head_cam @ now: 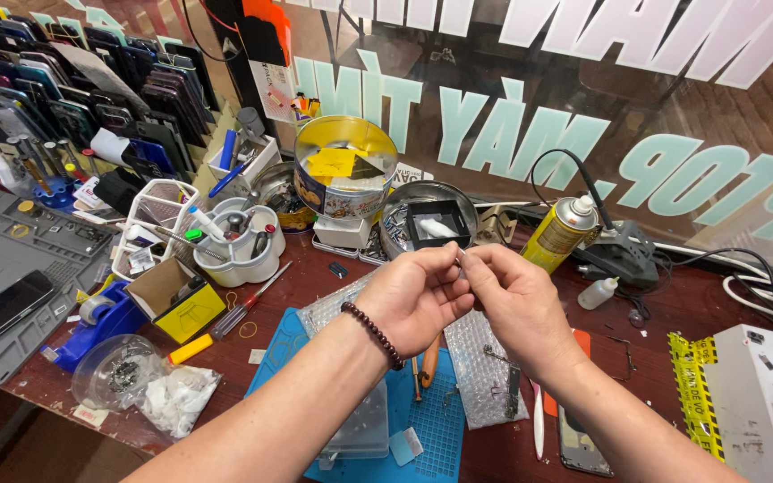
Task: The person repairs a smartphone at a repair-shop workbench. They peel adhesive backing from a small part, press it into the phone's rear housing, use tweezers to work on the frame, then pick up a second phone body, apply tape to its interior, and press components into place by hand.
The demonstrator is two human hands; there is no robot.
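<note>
My left hand (413,295), with a dark bead bracelet at the wrist, and my right hand (516,300) meet fingertip to fingertip above the bench. Between the fingertips they pinch a tiny light-coloured part (460,257); what kind of part it is cannot be made out. Below the hands lie a sheet of bubble wrap (476,358) and a blue work mat (440,420). Just beyond the fingers stands a round metal tin holding a small black tray (438,224).
A tall yellow tin (346,165), a white tool holder (239,241), a blue tape dispenser (100,322), a yellow spray can (561,233) and a small dropper bottle (598,293) crowd the bench. Phones fill a rack at back left (91,80). A phone (579,443) lies near the front edge.
</note>
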